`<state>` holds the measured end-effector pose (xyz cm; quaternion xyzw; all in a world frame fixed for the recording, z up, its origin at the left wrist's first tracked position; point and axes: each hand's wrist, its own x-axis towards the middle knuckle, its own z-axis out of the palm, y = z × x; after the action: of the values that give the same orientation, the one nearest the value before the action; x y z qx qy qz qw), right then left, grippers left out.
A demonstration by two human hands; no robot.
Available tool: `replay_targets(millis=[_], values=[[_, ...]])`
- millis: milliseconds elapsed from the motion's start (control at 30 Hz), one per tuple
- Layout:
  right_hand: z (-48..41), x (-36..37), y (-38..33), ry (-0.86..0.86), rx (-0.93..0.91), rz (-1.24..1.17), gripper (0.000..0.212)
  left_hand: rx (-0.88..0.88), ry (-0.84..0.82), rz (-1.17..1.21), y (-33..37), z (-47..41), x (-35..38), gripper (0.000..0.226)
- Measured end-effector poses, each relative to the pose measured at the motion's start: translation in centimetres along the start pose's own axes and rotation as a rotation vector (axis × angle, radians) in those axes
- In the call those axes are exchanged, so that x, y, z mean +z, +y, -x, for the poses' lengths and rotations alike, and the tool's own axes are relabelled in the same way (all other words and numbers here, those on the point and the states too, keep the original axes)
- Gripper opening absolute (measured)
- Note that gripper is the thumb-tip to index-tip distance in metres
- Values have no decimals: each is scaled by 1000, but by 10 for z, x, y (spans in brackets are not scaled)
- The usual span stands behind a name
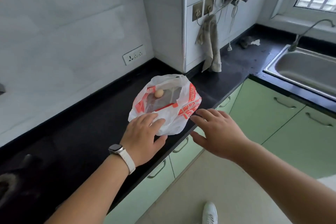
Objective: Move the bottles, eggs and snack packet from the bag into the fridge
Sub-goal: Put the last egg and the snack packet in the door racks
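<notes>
Nearest us, our left hand (pixel 143 136), a watch on its wrist, lies spread and empty on the near edge of the bag (pixel 174 114); our right hand (pixel 218 132) hovers just beside it, fingers wide, holding nothing. The plastic bag sits on the dark worktop (pixel 87 132), sagging flat. Inside we see one egg (pixel 159 93). No bottles or packet show, so we judge the job nearly finished. The fridge is out of view.

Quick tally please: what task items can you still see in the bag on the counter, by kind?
Eggs: 1, a tan egg lying inside the open plastic bag
Bottles: 0 visible
Snack packets: 0 visible
Total: 1 item in view; folds of the bag may hide more.
</notes>
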<state>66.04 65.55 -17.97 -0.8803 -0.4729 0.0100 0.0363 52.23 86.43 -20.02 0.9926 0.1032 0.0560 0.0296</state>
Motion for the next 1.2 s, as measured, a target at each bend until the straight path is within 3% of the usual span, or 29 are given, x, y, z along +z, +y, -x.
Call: replay_targets(millis=[200,433,667,1067,1200], values=[[-39,-3,68,-59,-77,-30,60,-95,0,-36,26,-56,3,43],[-85,1,99,-96,-144,-48,65,-172,-37,-46,17,-90,10,44],[-141,25,111,-178,-200,-29,59,-220,-82,-12,-12,-125,46,50],[-257,45,107,-329,-305,46,79,-309,-158,92,-75,-172,103,48],[-285,57,95,-380,-350,24,63,-385,-282,151,-90,-180,120,50]])
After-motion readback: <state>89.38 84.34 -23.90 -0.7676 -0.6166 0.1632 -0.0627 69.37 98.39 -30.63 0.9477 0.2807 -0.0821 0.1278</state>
